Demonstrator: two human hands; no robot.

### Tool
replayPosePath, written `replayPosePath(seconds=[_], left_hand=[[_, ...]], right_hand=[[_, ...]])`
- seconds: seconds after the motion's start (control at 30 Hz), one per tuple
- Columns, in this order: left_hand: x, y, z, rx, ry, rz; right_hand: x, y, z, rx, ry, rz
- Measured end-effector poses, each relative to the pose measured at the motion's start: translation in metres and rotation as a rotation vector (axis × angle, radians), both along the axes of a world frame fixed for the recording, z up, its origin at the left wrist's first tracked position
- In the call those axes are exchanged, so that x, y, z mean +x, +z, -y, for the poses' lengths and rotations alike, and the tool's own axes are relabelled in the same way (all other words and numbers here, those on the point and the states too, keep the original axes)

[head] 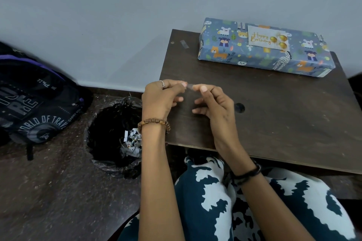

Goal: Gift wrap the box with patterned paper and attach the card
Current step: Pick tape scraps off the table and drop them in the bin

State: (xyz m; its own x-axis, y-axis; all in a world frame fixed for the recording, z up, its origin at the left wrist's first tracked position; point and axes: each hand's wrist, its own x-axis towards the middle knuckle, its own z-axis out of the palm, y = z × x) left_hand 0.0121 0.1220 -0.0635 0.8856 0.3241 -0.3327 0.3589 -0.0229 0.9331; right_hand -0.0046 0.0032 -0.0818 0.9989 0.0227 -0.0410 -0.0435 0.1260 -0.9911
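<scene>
A long box (pixel 262 55) wrapped in blue animal-pattern paper lies at the far right of the dark wooden table (pixel 274 115). A beige "Happy Birthday" card (pixel 267 38) with gold balloons lies on its top face. Nearer to me, above the table's left part, my left hand (pixel 160 100) and my right hand (pixel 215 103) pinch the two ends of a small clear strip of tape (pixel 189 85) between thumb and forefinger. Both hands are well apart from the box.
Another tape strip (pixel 184 44) sticks on the table's far left corner. A bin (pixel 115 139) lined with a black bag, holding paper scraps, stands on the floor left of the table. A dark backpack (pixel 33 100) lies further left. The wall is close behind.
</scene>
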Motion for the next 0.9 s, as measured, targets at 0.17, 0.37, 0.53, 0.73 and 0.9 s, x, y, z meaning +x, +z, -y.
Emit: replayPosePath(seconds=[0.17, 0.37, 0.53, 0.73, 0.9], left_hand=[[-0.002, 0.007, 0.013, -0.059, -0.108, -0.006], [-0.003, 0.008, 0.015, -0.166, -0.089, -0.041], [-0.006, 0.012, 0.015, -0.301, -0.093, -0.100], [-0.007, 0.007, 0.016, -0.271, -0.127, -0.075], [-0.004, 0.005, 0.019, -0.185, -0.146, -0.007]], right_hand=[[0.004, -0.002, -0.007, 0.072, -0.102, -0.017], [0.000, 0.000, -0.003, 0.154, -0.127, -0.007], [0.000, 0.000, -0.001, 0.243, -0.186, -0.023], [0.002, -0.006, 0.004, 0.029, -0.232, 0.059], [0.005, -0.015, 0.006, -0.122, -0.244, 0.165]])
